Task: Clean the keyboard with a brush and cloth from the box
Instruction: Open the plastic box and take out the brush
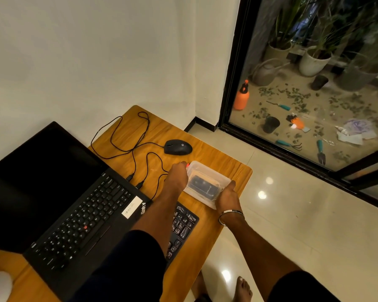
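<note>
Keyboard (182, 227) lies at the near right edge of the wooden table (205, 155), partly hidden under the left forearm, beside an open laptop (74, 205). Beyond it sits the translucent lidded box (207, 182), dark contents indistinct. Left hand (178, 173) grips its far-left corner; right hand (227, 198) clasps its near-right edge. Farther off rests a black mouse (177, 147).

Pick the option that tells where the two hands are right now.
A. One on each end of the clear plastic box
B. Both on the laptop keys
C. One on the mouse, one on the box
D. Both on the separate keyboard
A: the left hand grips the far end of the clear plastic box and the right hand holds its near end, while the mouse lies untouched beyond it.
</note>
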